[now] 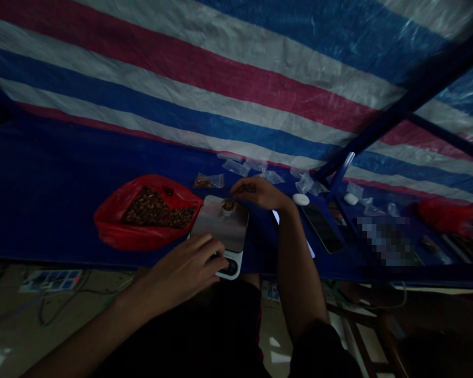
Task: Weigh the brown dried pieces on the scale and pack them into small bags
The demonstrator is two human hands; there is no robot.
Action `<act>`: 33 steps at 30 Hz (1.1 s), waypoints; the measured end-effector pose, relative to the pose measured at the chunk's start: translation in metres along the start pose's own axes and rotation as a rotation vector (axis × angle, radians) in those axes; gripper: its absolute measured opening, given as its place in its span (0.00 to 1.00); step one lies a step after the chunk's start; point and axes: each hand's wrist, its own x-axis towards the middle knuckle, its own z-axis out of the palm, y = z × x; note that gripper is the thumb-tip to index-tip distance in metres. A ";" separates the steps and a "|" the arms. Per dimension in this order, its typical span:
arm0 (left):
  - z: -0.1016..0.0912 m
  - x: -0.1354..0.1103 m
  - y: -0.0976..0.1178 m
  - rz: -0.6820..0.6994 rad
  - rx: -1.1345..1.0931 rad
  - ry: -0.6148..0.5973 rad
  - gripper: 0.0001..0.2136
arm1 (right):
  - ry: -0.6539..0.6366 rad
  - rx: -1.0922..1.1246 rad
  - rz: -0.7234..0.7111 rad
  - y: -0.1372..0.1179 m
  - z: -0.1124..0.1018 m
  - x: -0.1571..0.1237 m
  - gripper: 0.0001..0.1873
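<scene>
A kitchen scale (236, 231) with a shiny plate and a white front panel lies on the blue table. Near the back of its plate stands a small cup (228, 208) filled with brown seeds or nuts. My left hand (191, 262) is over the scale's front edge beside the controls, fingers loosely bent and thumb apart, holding nothing visible. Just right of the cup, my right hand (266, 193) has its fingers curled towards the thumb; a dark patch shows between them, too dim to identify. Left of the scale, an open red plastic bag (142, 241) holds many brown seeds or nuts (152, 207).
A small clear bag with brown contents (205, 181) lies behind the scale, with several clear bags (236, 167) further back. To the right are a white earbud-like case (300, 199), a dark phone (323, 228) and another red bag (453, 215). A blue frame post (341, 173) stands there.
</scene>
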 end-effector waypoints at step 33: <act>-0.061 0.105 -0.132 -0.186 -0.106 0.119 0.22 | 0.100 -0.149 -0.027 0.002 -0.003 -0.005 0.31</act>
